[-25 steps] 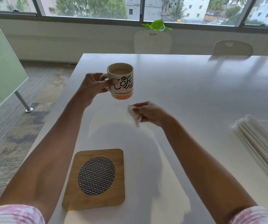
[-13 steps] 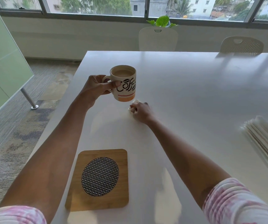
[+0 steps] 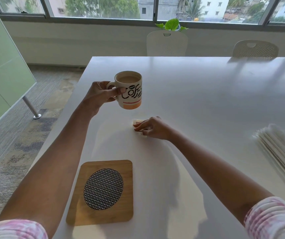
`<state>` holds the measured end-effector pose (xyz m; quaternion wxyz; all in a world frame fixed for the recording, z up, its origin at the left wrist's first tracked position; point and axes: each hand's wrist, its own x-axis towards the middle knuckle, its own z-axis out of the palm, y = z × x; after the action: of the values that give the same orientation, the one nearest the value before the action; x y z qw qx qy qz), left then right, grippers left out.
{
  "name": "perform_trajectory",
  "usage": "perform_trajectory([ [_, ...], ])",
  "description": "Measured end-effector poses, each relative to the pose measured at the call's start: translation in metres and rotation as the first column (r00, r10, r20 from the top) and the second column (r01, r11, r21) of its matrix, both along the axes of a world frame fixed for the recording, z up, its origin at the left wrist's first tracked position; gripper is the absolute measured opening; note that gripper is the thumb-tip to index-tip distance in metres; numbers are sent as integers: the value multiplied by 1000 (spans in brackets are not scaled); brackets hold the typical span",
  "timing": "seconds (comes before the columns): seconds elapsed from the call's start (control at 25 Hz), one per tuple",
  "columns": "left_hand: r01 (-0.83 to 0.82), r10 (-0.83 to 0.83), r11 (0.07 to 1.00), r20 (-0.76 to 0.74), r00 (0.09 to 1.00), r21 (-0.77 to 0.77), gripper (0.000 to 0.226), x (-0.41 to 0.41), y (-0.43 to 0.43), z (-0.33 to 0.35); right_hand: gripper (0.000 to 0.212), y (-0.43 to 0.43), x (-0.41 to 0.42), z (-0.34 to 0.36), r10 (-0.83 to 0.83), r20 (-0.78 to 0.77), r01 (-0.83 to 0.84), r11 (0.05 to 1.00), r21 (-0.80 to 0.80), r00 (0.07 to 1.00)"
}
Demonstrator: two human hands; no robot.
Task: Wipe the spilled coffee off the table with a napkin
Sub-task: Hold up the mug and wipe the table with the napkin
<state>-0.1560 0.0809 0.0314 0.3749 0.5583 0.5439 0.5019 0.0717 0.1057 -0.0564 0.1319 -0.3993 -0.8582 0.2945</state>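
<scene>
Right hand (image 3: 151, 127): fingers curled over a wadded napkin (image 3: 137, 121), pressing it on the white table (image 3: 207, 100), near the mug's base. Left hand (image 3: 100, 95) grips the coffee mug (image 3: 131, 94) by its handle, upright, with milky coffee inside. Wooden trivet (image 3: 102, 190) lies near the front edge, and a napkin stack (image 3: 279, 152) sits well apart at right.

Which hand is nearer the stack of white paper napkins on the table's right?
Right. The right hand, holding a crumpled napkin, is left of the stack of white paper napkins; the left hand holds the printed ceramic mug farther left.
</scene>
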Motion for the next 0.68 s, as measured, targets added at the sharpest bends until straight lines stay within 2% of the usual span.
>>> perform_trajectory([
  [0.16, -13, 13, 1000, 10, 1000, 15, 43, -1, -2, 0, 32, -1, 9, -5, -20, 21, 18, 996, 90, 1000],
  [0.4, -1, 1, 1000, 19, 1000, 27, 47, 3, -6, -1, 38, -20, 22, -10, -274, 150, 231, 939, 257, 950],
  [0.52, -2, 2, 1000, 35, 999, 18, 47, 6, -8, -1, 37, -41, 17, -9, -346, 126, 291, 900, 326, 930],
  [0.6, -6, 5, 1000, 50, 999, 9, 44, 7, -8, -1, 35, -57, 17, -13, -337, 87, 288, 891, 351, 937],
  [0.68, 0, 0, 1000, 45, 999, 2, 29, 8, -8, 0, 36, -69, 21, -14, -297, 84, 252, 904, 345, 951],
])
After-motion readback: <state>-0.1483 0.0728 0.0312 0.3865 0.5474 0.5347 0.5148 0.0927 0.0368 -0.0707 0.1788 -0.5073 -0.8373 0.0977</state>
